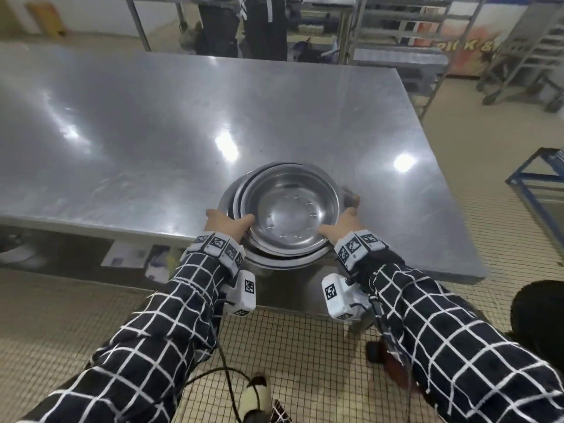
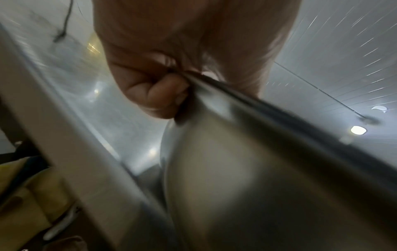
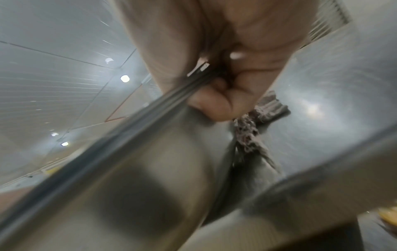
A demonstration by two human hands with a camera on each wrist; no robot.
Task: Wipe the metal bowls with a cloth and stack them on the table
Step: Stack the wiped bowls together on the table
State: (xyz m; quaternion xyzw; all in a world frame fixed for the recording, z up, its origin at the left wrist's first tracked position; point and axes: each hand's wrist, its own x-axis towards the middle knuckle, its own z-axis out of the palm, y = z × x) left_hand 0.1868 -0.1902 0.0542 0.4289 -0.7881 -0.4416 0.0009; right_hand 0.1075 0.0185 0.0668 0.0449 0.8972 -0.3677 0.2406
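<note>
A stack of nested metal bowls [image 1: 290,215] sits near the front edge of the steel table [image 1: 152,132]. My left hand [image 1: 227,225] grips the stack's rim on its left side, thumb over the edge. My right hand [image 1: 338,227] grips the rim on the right side. In the left wrist view my fingers [image 2: 159,96] curl under the bowl rim [image 2: 247,103]. In the right wrist view my fingers [image 3: 212,103] curl under the rim [image 3: 150,110] likewise. A crumpled dark cloth [image 3: 257,118] lies on the table just beyond my right hand; the head view shows a bit of the cloth [image 1: 351,198].
The table stretches wide and bare to the left and back. Metal racks [image 1: 412,32] and a person's legs [image 1: 244,25] stand behind the table. A blue frame [image 1: 537,178] stands at the right. Papers lie on a lower shelf [image 1: 128,254] at the front left.
</note>
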